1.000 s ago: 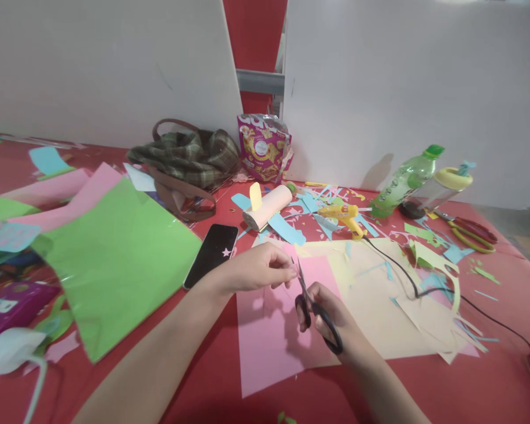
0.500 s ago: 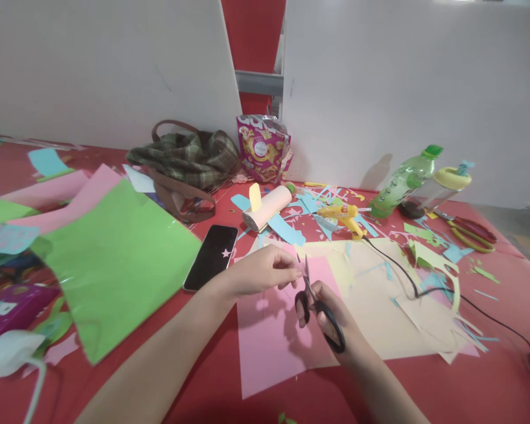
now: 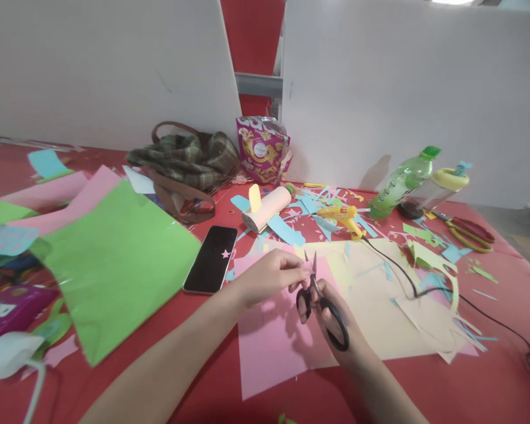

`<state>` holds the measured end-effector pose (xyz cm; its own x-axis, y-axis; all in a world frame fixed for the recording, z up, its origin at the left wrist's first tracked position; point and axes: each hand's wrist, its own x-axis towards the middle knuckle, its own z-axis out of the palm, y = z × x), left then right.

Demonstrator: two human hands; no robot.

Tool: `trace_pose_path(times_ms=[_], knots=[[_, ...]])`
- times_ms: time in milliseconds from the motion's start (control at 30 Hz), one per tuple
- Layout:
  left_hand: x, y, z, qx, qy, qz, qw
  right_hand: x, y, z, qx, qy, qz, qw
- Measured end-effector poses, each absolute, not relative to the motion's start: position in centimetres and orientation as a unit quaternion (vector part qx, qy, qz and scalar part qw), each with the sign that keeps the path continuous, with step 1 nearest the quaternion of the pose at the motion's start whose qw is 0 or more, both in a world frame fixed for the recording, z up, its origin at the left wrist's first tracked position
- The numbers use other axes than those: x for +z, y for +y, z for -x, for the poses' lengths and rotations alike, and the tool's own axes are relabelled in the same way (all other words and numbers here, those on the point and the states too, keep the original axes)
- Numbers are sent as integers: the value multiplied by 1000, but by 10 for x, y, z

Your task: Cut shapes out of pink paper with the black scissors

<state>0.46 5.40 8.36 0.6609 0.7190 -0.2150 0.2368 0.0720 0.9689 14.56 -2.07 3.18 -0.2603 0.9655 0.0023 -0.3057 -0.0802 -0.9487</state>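
My right hand [image 3: 335, 312] is closed round the black handles of a pair of scissors [image 3: 330, 317], whose blades point away from me and stand slightly apart. Between the fingertips of my left hand [image 3: 276, 275] is a small piece of pink paper [image 3: 308, 267], held right at the blades and mostly hidden by the fingers. Below both hands lies a pink paper sheet [image 3: 265, 359], partly over a cream sheet [image 3: 380, 318]. A phone [image 3: 209, 259] with a small pink star [image 3: 225, 254] on its screen lies left of my left hand.
Behind my hands are a paper-covered tube [image 3: 269, 209] with blue and yellow flaps, a yellow glue gun [image 3: 342, 215] and scattered paper scraps. A green bottle [image 3: 401, 182], a clear cup [image 3: 437, 191] and red-yellow scissors [image 3: 470, 232] are at right. Green paper [image 3: 123, 265] covers the left; a cord [image 3: 397, 268] crosses the right.
Both hands have shifted slightly to the right, with the pink piece and the scissors. The scissors' blades have turned a little against the paper. Other things on the table stay put.
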Motion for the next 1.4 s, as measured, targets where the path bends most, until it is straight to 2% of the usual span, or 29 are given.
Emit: trace_pose_path(times_ms=[1400], knots=[[80, 43, -14, 222, 359, -599, 681, 30, -20, -139, 601, -470, 360, 537]])
